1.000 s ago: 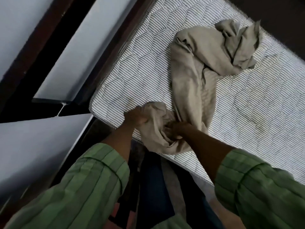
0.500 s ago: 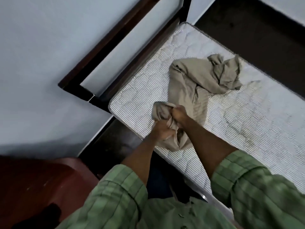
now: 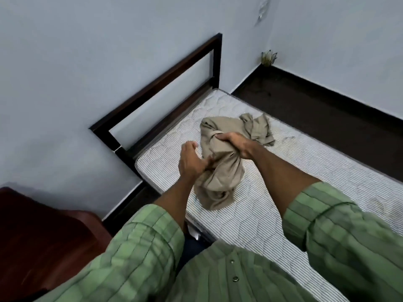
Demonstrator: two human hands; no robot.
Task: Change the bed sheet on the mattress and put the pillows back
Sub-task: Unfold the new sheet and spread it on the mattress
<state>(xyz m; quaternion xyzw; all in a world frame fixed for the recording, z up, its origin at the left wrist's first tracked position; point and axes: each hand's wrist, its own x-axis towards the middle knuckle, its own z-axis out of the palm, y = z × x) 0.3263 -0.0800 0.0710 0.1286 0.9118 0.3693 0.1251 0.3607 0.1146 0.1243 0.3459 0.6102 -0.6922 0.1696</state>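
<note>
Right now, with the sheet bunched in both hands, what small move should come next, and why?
Probably lift the beige sheet clear of the mattress. The right hand grips its bunched top, the left hand holds lower down, yet the far end lies spread on the bare striped surface.

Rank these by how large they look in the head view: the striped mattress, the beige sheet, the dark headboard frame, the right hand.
1. striped mattress
2. dark headboard frame and beige sheet: too alike in apparent area to rank
3. right hand, which grips the sheet
</note>
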